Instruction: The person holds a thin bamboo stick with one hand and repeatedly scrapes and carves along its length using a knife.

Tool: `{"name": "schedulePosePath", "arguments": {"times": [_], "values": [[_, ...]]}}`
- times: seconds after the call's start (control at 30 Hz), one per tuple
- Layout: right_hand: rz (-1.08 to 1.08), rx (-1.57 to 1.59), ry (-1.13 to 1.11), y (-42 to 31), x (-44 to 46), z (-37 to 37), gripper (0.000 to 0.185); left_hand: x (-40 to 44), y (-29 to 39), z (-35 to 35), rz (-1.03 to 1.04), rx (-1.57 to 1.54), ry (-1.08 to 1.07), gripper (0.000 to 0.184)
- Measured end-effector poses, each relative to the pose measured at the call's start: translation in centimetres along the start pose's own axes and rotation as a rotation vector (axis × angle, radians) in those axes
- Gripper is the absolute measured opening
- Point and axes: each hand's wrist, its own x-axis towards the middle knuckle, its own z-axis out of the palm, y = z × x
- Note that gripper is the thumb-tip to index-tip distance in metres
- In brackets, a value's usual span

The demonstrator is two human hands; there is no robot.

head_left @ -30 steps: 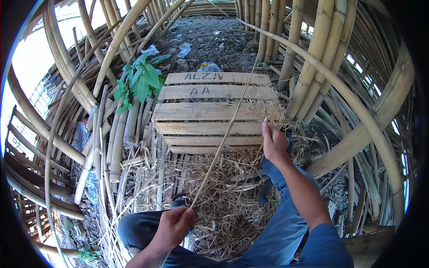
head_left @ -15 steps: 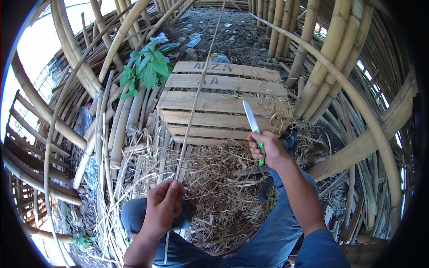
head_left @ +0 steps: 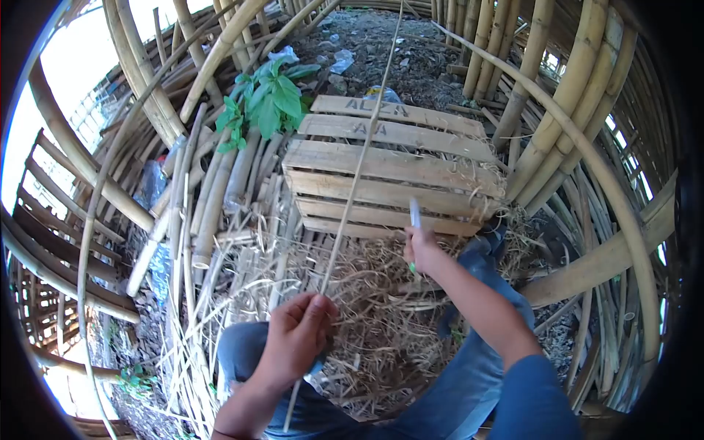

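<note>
My left hand (head_left: pixel 299 331) is closed around a long thin bamboo strip (head_left: pixel 355 187). The strip slants from below the hand, between my legs, up past the crate to the top of the view. In my right hand (head_left: pixel 427 251) is a knife (head_left: pixel 415 213) with a green handle, its blade pointing up and away from me. Fingers and wrist hide most of the handle. The blade is apart from the strip, in front of a slatted wooden crate (head_left: pixel 396 170). Beneath both hands lies a heap of thin bamboo shavings (head_left: pixel 374 323).
Bamboo poles (head_left: pixel 215 213) and split lengths lie to the left, near a leafy green plant (head_left: pixel 277 99). A curved bamboo pole (head_left: pixel 572 132) arches along the right. Upright bamboo posts (head_left: pixel 576 95) stand behind it. Plastic scraps (head_left: pixel 342 61) lie on the soil beyond the crate.
The view has shifted, so the crate and surroundings sit further right. My right hand with the knife has lowered and turned, and the blade now looks foreshortened. My left hand keeps its hold on the strip.
</note>
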Motion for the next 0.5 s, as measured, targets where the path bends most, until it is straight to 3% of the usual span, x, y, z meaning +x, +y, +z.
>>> {"name": "schedulePosePath", "arguments": {"times": [0.03,0.17,0.23,0.27,0.3,0.4,0.5], "values": [[-0.108,-0.15,0.033,-1.0,-4.4,2.2,0.029,0.3,0.2,-0.1,0.01,-0.006,-0.001,0.025],[0.02,0.032,-0.172,-0.7,-5.3,1.5,0.028,0.4,0.4,-0.4,-0.018,-0.005,0.013,0.025],[0.074,0.255,-0.508,-0.7,-6.5,1.2,0.035,0.3,0.4,-0.5,-0.027,-0.027,0.002,0.025],[0.087,0.302,-0.604,-1.0,-7.4,1.1,0.052,0.3,0.5,-0.5,-0.015,-0.027,0.003,0.025],[0.09,0.299,-0.6,-1.2,-8.4,1.1,0.052,0.3,0.5,-0.5,-0.001,-0.031,0.004,0.025],[0.045,0.285,-0.699,-2.0,-10.6,1.0,0.08,0.3,0.4,-0.6,0.021,-0.038,-0.009,0.025],[-0.012,0.281,-0.732,-2.5,-12.6,1.0,0.082,0.6,0.3,-0.4,0.037,-0.011,-0.001,0.024]]}}
